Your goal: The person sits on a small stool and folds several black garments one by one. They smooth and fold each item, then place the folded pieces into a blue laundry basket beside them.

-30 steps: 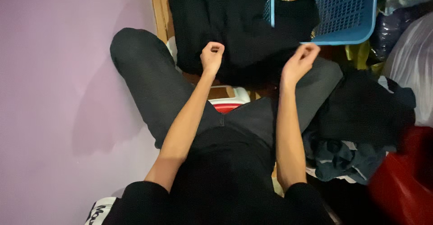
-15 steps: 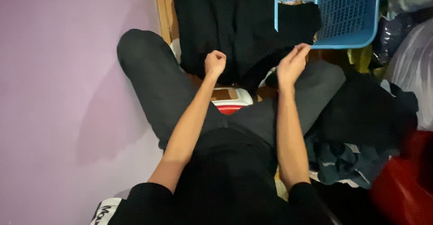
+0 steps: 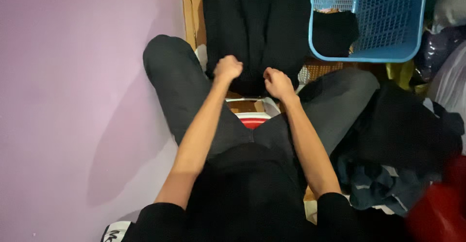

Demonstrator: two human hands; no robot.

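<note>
The near edge of a black garment (image 3: 257, 24) is gripped by both fists: the left hand (image 3: 228, 69) and the right hand (image 3: 278, 83) are each closed on the cloth, close together. The garment is spread out beyond the knuckles. A blue mesh basket (image 3: 383, 53) is seen beyond the right hand, with dark clothes (image 3: 398, 140) piled beside that forearm.

Dim indoor light; soft shadow of arm on purple wall (image 3: 73, 101); dark clothes lose detail; right edge blurred.
</note>
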